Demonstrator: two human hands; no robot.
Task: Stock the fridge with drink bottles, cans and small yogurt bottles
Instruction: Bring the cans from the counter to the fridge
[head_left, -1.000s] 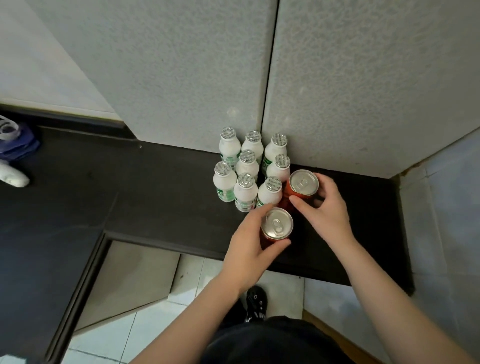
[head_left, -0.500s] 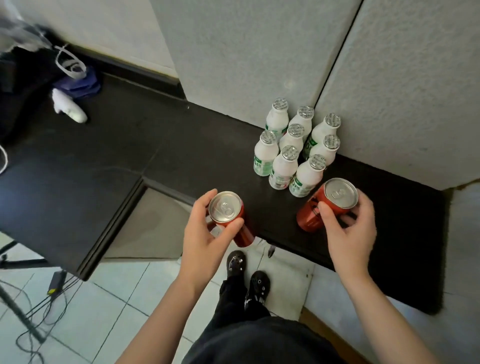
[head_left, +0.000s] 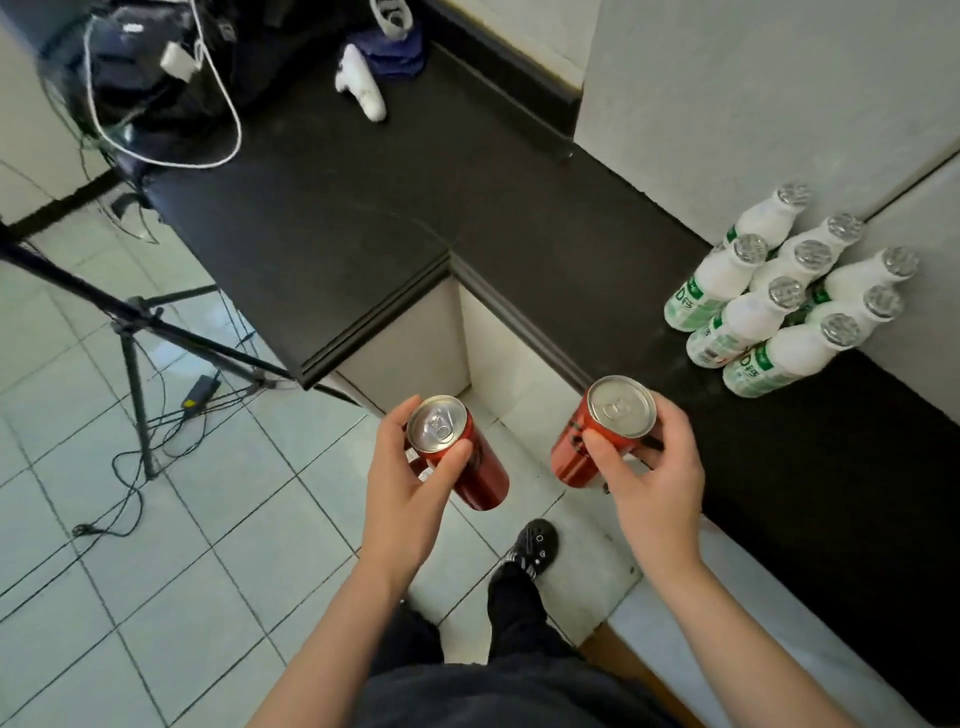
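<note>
1. Your left hand (head_left: 402, 483) is wrapped around a red can (head_left: 457, 452), held over the tiled floor (head_left: 156, 519) near the bench's inner corner.
2. Your right hand (head_left: 654, 478) grips a second red can (head_left: 605, 436), level with the near edge of the black bench (head_left: 571, 249).
3. The small yogurt bottles (head_left: 779, 301) stand clustered at the far right of the bench, against the grey wall (head_left: 727, 104).
</note>
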